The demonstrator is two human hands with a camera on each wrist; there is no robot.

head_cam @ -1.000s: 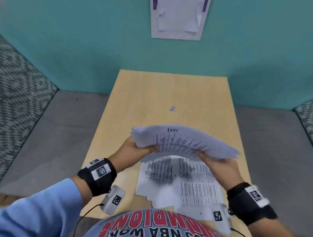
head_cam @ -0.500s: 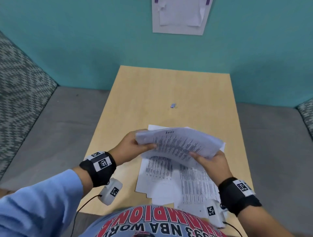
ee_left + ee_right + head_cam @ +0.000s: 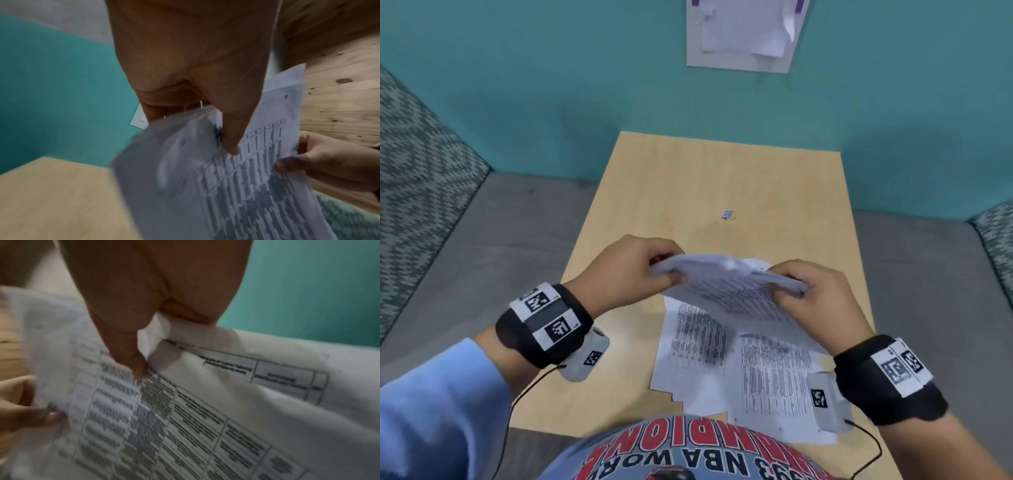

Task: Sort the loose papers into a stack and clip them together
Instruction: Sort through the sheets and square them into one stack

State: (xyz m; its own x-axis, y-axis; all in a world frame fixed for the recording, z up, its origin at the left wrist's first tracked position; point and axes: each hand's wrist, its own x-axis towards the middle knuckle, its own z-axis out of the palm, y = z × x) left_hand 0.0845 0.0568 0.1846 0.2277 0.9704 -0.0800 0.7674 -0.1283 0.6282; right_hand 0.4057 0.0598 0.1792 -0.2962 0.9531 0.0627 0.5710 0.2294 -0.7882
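A bundle of printed papers (image 3: 736, 291) hangs tilted above the wooden table (image 3: 688, 178), its top edge up and its lower edge toward me. My left hand (image 3: 640, 270) grips its left top corner, thumb on the printed face (image 3: 230, 142). My right hand (image 3: 811, 291) grips the right top corner, thumb pressed on the sheet (image 3: 135, 363). The sheets (image 3: 226, 418) are bent where my fingers hold them. More printed sheets (image 3: 722, 363) lie spread on the table under the bundle, overlapping. A small binder clip (image 3: 727, 215) lies alone on the table beyond my hands.
A teal wall (image 3: 551, 85) stands behind the table, with a board of pinned papers (image 3: 743, 34) on it. Grey bench seats (image 3: 465, 246) flank the table on both sides. Patterned cushions (image 3: 421, 171) sit at the far left and right.
The bundle has swung from lying flat to standing on edge. Both hands rose and moved to its top corners, closer together. The sheets on the table stayed put.
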